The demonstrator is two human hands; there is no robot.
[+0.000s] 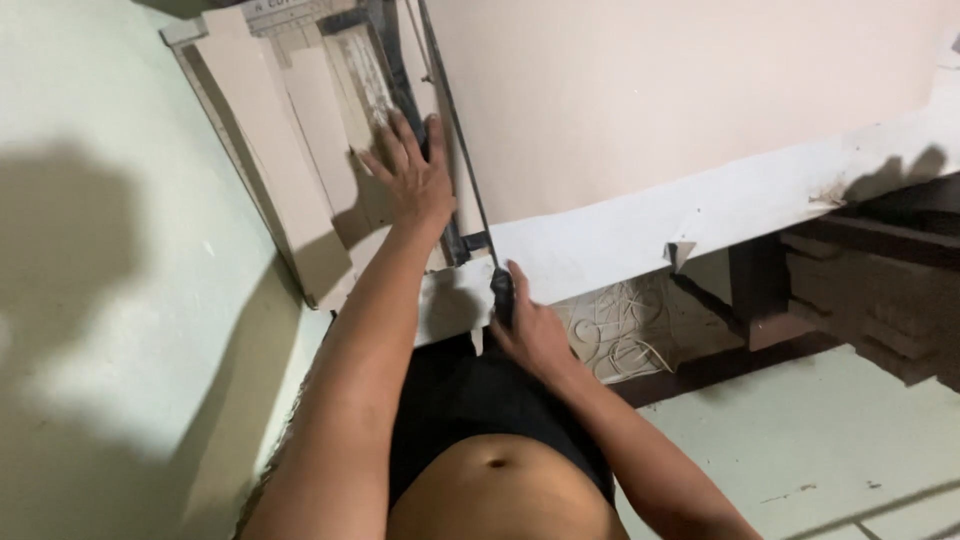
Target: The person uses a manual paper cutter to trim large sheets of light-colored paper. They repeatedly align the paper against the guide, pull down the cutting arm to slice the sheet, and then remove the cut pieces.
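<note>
Bare forearms fill the near view, mine, reaching up from a bare belly and black shorts (470, 400). My left hand (412, 175) lies flat on the cutter board (300, 150), fingers spread and pressed down on a stack of pale card strips (365, 80). The strips are thin, matte and beige, with straight edges, and they sit just beside the blade. My right hand (530, 330) is closed in a fist around the black handle (502, 290), fingers wrapped tight. From that handle a long, thin, dark metal blade arm (455, 130) runs up across the board and is raised off it at a slant.

The board is a flat rectangular slab, tan in colour and smooth, with ruled lines near its far end. It rests on the left part of a table (760, 195), whose front edge is white, scuffed and chipped, with a torn flap of paper (680, 252) hanging. A large sheet of pinkish card (650, 90), smooth and unmarked, covers the tabletop to the right of the blade.

Under the table, a loose tangle of pale bands (620, 330) lies on a lower shelf. Dark wooden frame members (760, 290) stand beneath. A pale green wall (100, 250) on the left carries soft shadows. Light tiles (800, 440) cover the floor at right.
</note>
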